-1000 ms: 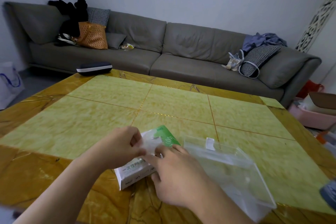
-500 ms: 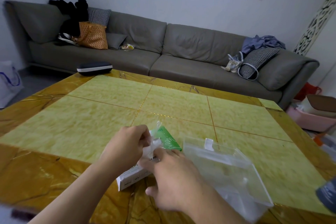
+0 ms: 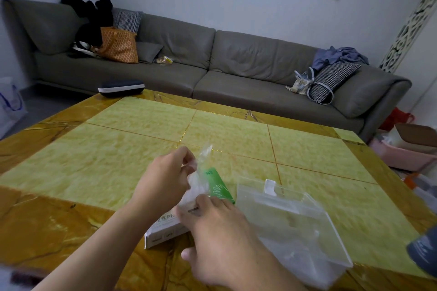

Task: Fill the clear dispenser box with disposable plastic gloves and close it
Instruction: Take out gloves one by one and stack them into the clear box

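A white and green glove packet [image 3: 165, 229] lies near the table's front edge. My left hand [image 3: 165, 179] pinches a thin clear plastic glove [image 3: 198, 172] and lifts it out of the packet, its top end sticking up above my fingers. My right hand [image 3: 220, 238] rests on the packet, fingertips pressing near its opening beside the glove. The clear dispenser box [image 3: 290, 227] sits open just right of my right hand, its lid with a white tab [image 3: 269, 186] at the far side. What lies inside the box is hard to make out.
The yellow and amber tiled table [image 3: 142, 149] stretches ahead. A dark case [image 3: 121, 87] sits at its far left corner. A grey sofa [image 3: 212, 66] with bags and cushions stands behind. A grey object [image 3: 425, 253] shows at the right edge.
My left hand has risen and drawn a clear glove up out of the packet. My right hand stays pressed on the packet. The box has not moved.
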`<control>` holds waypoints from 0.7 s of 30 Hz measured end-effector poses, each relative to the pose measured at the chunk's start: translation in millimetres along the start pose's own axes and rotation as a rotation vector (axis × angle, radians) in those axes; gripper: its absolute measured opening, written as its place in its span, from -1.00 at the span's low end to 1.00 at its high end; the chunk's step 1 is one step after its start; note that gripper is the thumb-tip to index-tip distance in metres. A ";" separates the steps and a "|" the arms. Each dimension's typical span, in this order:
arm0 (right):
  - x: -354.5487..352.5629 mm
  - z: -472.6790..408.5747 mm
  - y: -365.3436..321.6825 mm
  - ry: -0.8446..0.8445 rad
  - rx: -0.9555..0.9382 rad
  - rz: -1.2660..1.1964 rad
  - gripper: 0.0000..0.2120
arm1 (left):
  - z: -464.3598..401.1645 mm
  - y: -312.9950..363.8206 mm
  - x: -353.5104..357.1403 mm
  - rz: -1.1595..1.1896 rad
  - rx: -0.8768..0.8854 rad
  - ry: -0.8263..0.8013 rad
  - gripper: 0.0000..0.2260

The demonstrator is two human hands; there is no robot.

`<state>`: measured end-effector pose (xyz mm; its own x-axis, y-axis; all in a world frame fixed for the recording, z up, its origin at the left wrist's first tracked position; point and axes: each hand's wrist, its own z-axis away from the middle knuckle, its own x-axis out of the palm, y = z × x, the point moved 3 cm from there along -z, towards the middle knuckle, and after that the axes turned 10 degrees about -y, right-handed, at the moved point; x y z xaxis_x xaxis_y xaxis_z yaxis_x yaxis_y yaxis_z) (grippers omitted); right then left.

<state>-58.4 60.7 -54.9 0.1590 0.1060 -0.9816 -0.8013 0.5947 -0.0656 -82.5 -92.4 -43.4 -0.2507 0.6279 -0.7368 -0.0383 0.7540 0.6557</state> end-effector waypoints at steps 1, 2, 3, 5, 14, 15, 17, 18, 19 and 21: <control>1.1 -0.9 -2.1 -0.006 -0.002 0.003 -0.33 | -0.3 1.8 -2.3 0.036 -0.012 0.010 -0.87; 2.5 -2.5 -3.9 -0.018 -0.003 0.003 -0.31 | -0.8 4.5 -5.1 0.082 -0.024 0.019 -0.91; 4.0 -4.3 -5.3 -0.032 -0.006 0.003 -0.30 | -0.7 8.6 -7.7 0.134 -0.034 0.028 -0.94; 5.6 -8.4 -7.8 -0.066 -0.012 0.003 -0.29 | 0.4 15.3 -11.8 0.256 -0.050 0.047 -0.98; 4.1 -14.1 -18.7 -0.190 0.033 0.004 -0.23 | 2.7 13.8 -31.6 0.473 -0.097 0.183 -0.97; 2.1 -13.0 -18.9 -0.202 0.039 -0.001 -0.23 | 2.5 11.0 -34.4 0.487 -0.132 0.174 -0.98; -3.3 -10.2 -19.7 -0.217 0.045 -0.014 -0.24 | 1.5 2.6 -41.3 0.514 -0.235 0.081 -0.97; -5.7 -8.2 -19.9 -0.221 0.048 -0.022 -0.26 | 1.5 -1.5 -43.6 0.514 -0.293 -0.001 -0.95; -9.5 -5.6 -20.6 -0.212 0.051 -0.031 -0.30 | 1.9 -6.2 -45.0 0.495 -0.344 -0.086 -0.92; -19.2 -0.4 -21.9 -0.132 0.081 -0.053 -0.44 | 4.0 -12.2 -45.3 0.382 -0.426 -0.212 -0.80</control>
<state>-44.2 45.4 -34.8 0.2789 0.1736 -0.9445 -0.7414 0.6640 -0.0969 -66.8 -129.3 -18.7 -0.1264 0.8967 -0.4242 -0.3780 0.3518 0.8563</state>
